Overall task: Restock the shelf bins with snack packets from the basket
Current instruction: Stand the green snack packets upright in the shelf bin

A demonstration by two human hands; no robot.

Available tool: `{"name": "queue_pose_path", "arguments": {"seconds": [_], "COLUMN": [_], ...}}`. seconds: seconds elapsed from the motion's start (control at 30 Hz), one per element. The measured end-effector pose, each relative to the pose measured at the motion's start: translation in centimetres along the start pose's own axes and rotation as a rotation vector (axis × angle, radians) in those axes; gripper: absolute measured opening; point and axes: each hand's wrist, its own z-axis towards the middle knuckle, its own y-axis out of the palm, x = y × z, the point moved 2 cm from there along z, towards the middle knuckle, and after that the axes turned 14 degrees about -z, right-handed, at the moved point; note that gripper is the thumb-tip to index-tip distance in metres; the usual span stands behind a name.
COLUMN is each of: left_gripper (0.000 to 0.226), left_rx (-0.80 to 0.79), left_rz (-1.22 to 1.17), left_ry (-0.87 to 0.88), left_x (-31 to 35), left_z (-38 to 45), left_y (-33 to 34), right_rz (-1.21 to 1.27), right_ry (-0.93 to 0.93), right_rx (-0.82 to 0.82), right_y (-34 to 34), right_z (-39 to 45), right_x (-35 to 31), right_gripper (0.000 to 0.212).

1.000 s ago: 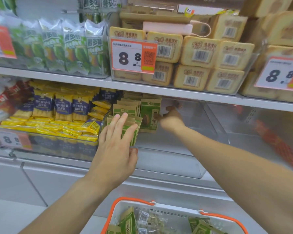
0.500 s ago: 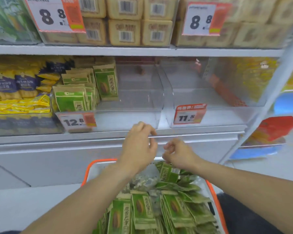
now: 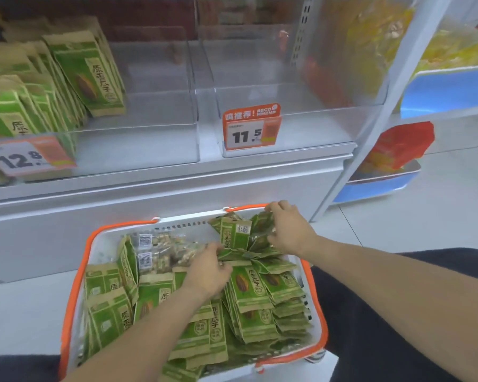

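**Both hands down in the basket, among the green packets**

Shelving fills the far half of the view, its clear shelf bins (image 3: pixel 149 125) lined up along the edge. At far left, one bin holds upright rows of green snack packets (image 3: pixel 89 75) behind a price tag reading 12.8 (image 3: pixel 25 158). Just right of it, a second clear bin (image 3: pixel 301 117) carries an orange tag reading 11.5 (image 3: pixel 250 128). Further right, past the shelf upright, blue trays (image 3: pixel 447 89) hold yellow and red bags.

Half a second earlier both hands hung curled above the basket rim, level with the shelf edge, and the view took in the shelf above with its 8.8 tags. Now the view has tipped down, that upper shelf is out of frame, and the white basket with orange rim (image 3: pixel 75 285) fills the near centre, sitting on the floor just in front of the shelf base.

The left hand (image 3: pixel 207 268) has dropped into the middle of the basket, fingers curled and pinching the top edge of a green packet (image 3: pixel 249 285) in the pile. The right hand (image 3: pixel 287 230) has moved to the far right corner, its fingers curled over a cluster of green packets (image 3: pixel 235 230) standing on end there. Some clear packets with barcodes (image 3: pixel 155 252) lie at the far left of the basket, just beside the left hand.
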Motion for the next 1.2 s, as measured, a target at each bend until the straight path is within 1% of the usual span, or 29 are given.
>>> {"name": "queue_pose_path", "arguments": {"seconds": [0.03,0.07,0.1,0.13,0.17,0.23,0.3,0.37,0.43,0.47,0.5,0.53,0.6,0.63,0.67,0.7,0.8,0.83,0.87,0.93,0.97,1.0,1.03,1.13,1.2], "left_gripper": [0.051,0.051,0.051,0.051,0.051,0.050,0.043,0.042,0.051,0.053,0.054,0.051,0.037,0.030,0.025,0.024,0.028,0.030,0.031,0.031,0.032,0.033,0.035,0.036,0.036], "left_rx": [0.005,0.009,0.011,0.007,0.004,0.005,0.022,0.016,-0.072,-0.120,-0.149,-0.148,-0.125,-0.126,-0.140,-0.153,-0.180,-0.178,-0.177,-0.179,-0.176,-0.165,-0.147,-0.079,-0.061], "left_rz": [0.001,0.000,-0.008,-0.015,-0.032,-0.093,-0.225,-0.468,-0.785,-0.897,-0.958,-0.956,-0.846,-0.801,-0.780,-0.782,-0.823,-0.836,-0.847,-0.881,-0.905,-0.929,-0.958,-1.016,-0.989], "left_ry": [0.005,0.004,0.001,-0.004,-0.006,-0.014,-0.055,-0.187,-0.361,-0.416,-0.445,-0.459,-0.456,-0.456,-0.463,-0.475,-0.501,-0.501,-0.497,-0.491,-0.484,-0.477,-0.471,-0.461,-0.448], "left_x": [0.0,-0.1,-0.3,-0.6,-0.8,-1.0,-0.9,-1.0,-1.0,-0.9,-0.8,-0.9,-1.4,-1.7,-2.0,-2.4,-3.2,-3.4,-3.6,-4.0,-4.2,-4.3,-4.4,-4.4,-4.2], "left_z": [0.1,0.2,0.3,0.4,0.5,0.8,1.0,1.6,2.0,2.2,2.3,2.3,2.1,1.9,1.8,1.7,1.4,1.3,1.2,0.8,0.7,0.6,0.5,0.4,0.2], "left_y": [-0.1,-0.1,-0.2,-0.2,-0.1,0.1,0.3,0.5,0.5,0.4,0.3,0.2,0.4,0.4,0.4,0.4,-0.2,-0.5,-0.8,-1.4,-1.6,-1.9,-2.1,-2.5,-2.6], "right_rz": [-0.011,-0.015,-0.020,-0.025,-0.032,-0.044,-0.050,-0.021,0.044,0.090,0.130,0.149,0.117,0.101,0.106,0.125,0.103,0.072,0.025,-0.075,-0.125,-0.167,-0.198,-0.242,-0.221], "right_ry": [0.007,0.016,0.031,0.054,0.076,0.092,0.053,-0.015,-0.079,-0.111,-0.155,-0.216,-0.342,-0.361,-0.334,-0.274,-0.035,0.002,0.014,0.013,0.005,-0.006,-0.016,-0.003,0.017], "right_rx": [-0.050,-0.102,-0.139,-0.150,-0.140,-0.110,-0.118,-0.119,-0.115,-0.127,-0.159,-0.214,-0.373,-0.445,-0.476,-0.450,-0.187,-0.154,-0.161,-0.251,-0.288,-0.308,-0.308,-0.263,-0.213], "right_y": [0.3,0.6,1.0,1.5,1.9,2.4,2.0,1.3,0.4,0.1,0.0,-0.1,0.3,0.3,0.5,0.5,0.9,1.2,1.5,2.5,2.9,3.2,3.5,3.9,3.7], "right_z": [0.5,0.9,1.1,1.2,1.1,0.9,0.5,-0.3,-1.7,-2.6,-3.6,-4.5,-5.5,-5.4,-4.8,-3.9,-0.3,0.6,1.2,1.8,1.9,1.8,1.9,1.7,1.5], "right_x": [0.2,0.2,0.0,-0.2,-0.4,-1.1,-2.1,-3.5,-4.8,-5.5,-6.0,-6.5,-6.8,-6.5,-5.9,-5.3,-2.3,-1.5,-1.1,-0.7,-0.8,-1.1,-1.3,-1.3,-1.3], "right_gripper": [0.057,0.048,0.034,0.019,0.010,0.013,0.012,0.015,0.016,0.013,0.008,0.006,0.012,0.013,0.011,0.010,0.018,0.023,0.037,0.062,0.067,0.066,0.059,0.030,0.021]}}
